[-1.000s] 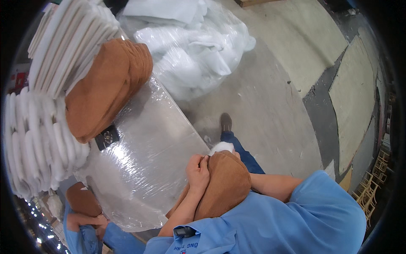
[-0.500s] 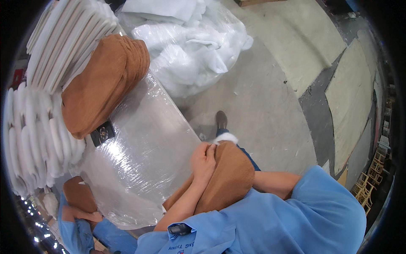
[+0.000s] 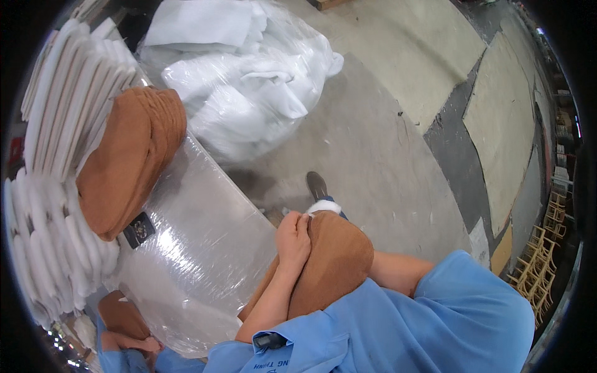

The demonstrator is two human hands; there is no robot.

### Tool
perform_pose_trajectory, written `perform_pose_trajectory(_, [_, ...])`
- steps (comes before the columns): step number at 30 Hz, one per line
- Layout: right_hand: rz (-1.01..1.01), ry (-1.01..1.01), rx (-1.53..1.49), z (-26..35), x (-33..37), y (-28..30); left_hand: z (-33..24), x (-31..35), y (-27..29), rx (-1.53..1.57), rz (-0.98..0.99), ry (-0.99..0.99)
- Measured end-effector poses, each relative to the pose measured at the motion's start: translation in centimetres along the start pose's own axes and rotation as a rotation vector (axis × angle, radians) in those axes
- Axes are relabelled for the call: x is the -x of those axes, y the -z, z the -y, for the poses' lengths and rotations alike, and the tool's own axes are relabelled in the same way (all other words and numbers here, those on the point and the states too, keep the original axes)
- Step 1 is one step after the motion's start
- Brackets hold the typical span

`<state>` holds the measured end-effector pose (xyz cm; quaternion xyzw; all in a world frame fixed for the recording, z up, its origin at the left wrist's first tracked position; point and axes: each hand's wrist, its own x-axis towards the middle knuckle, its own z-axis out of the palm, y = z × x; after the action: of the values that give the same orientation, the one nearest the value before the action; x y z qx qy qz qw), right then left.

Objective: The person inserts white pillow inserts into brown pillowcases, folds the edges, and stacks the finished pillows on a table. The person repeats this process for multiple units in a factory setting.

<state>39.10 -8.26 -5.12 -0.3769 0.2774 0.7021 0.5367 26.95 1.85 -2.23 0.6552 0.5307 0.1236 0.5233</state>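
Observation:
A brown fabric cushion cover (image 3: 336, 264) lies across my lap, its rounded end toward my right. White padding (image 3: 324, 206) pokes out at its far end. My left hand (image 3: 293, 239) is closed in a pinch on the cover's edge near that padding, with the forearm lying over the brown fabric. From the right, my right forearm (image 3: 401, 272) reaches in behind the cover, which hides the hand and fingers.
A plastic-wrapped table (image 3: 205, 242) stands at my left, bearing stacked brown covers (image 3: 127, 161), stacked white pads (image 3: 46, 242) and a small black box (image 3: 139, 230). Beyond is a wrapped white padding bundle (image 3: 249, 81). At lower left, a co-worker's hands (image 3: 134, 342) hold a brown piece (image 3: 124, 314).
The view has shifted, so the table and stacks sit lower and further left. My left hand keeps its pinch at the cover's edge, and less white padding shows beside it.

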Motion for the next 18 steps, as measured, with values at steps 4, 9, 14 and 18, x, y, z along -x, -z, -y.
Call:
perform_pose_trajectory(4, [-0.101,0.046,0.059,0.0,-1.4,1.4,-0.2,-1.1,-0.1,0.001,-0.018,-0.012])
perform_pose_trajectory(9, [-0.185,0.055,0.09,0.0,-2.3,2.1,-0.1,-2.7,-1.3,0.045,0.045,0.038])
perform_pose_trajectory(14, [-0.222,0.076,0.112,-0.4,-3.0,2.7,-0.4,-3.9,-2.3,0.023,0.113,0.049])
perform_pose_trajectory(18, [-0.221,0.123,0.161,-0.6,-3.8,3.9,0.8,-4.0,-3.2,0.002,0.127,0.071])
